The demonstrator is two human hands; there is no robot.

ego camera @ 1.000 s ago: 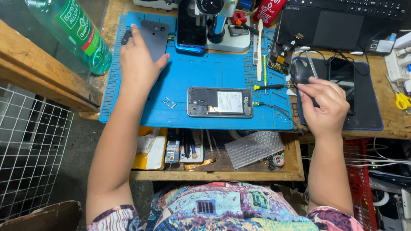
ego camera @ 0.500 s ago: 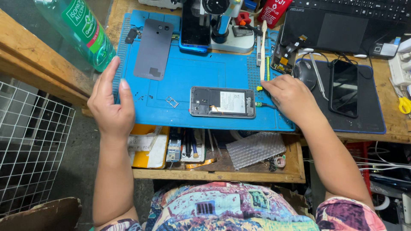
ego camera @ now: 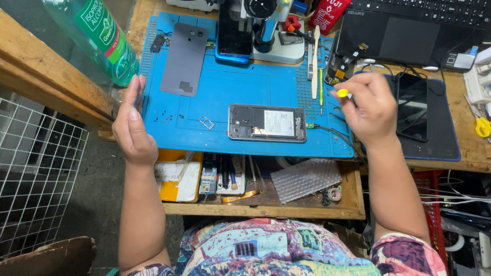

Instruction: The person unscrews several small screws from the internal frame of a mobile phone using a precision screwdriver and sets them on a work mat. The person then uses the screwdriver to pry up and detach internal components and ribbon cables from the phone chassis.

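Observation:
An opened phone (ego camera: 267,123) lies back-side up on the blue work mat (ego camera: 230,87), with a thin cable plugged into its right end. My right hand (ego camera: 369,108) hovers to its right, closed on a small tool with a yellow cap (ego camera: 341,93). My left hand (ego camera: 132,124) is raised at the mat's left edge, empty, fingers straight and together, palm turned sideways. The grey back cover (ego camera: 184,59) rests at the mat's far left. Small screws and a SIM tray (ego camera: 206,122) lie between my left hand and the phone.
A green plastic bottle (ego camera: 97,36) leans at far left. A microscope stand with a blue phone (ego camera: 234,30) sits behind the mat. Right of it are a laptop (ego camera: 409,30), a black phone (ego camera: 412,106) on a dark pad, and scissors (ego camera: 483,126). An open drawer (ego camera: 255,184) holds tools.
My right hand lifted off the mat beside the phone and moved right, now holding the yellow-capped tool. My left hand rose slightly and turned edge-on at the mat's left edge.

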